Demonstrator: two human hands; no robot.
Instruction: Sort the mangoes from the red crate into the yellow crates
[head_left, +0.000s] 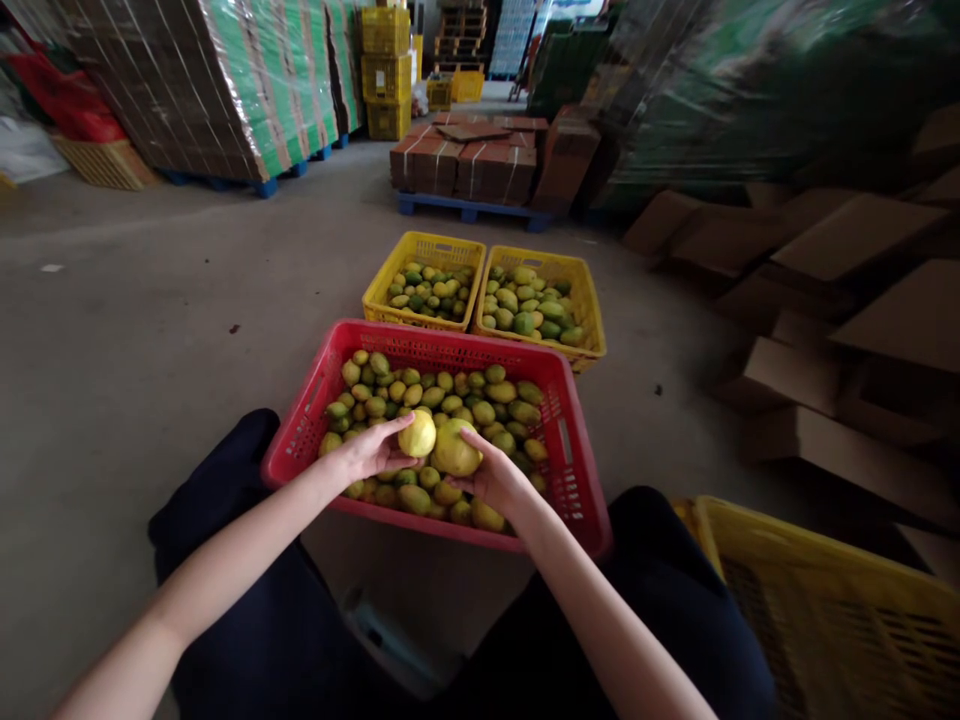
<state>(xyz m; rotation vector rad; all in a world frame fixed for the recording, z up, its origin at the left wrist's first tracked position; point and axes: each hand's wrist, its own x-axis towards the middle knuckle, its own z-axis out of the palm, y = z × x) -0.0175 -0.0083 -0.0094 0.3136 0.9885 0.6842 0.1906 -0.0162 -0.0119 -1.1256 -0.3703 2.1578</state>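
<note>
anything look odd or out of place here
Cardboard boxes at right lie tilted in a jumble, unlike the strapped stack on its blue pallet. A pale scrap lies on the floor. The left hand and right hand each hold an undamaged-looking yellow fruit.

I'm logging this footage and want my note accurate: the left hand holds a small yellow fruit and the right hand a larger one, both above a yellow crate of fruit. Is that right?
Not quite: the crate below is red, not yellow, as the head view shows. The left hand holds the smaller fruit, the right hand the larger fruit.
</note>
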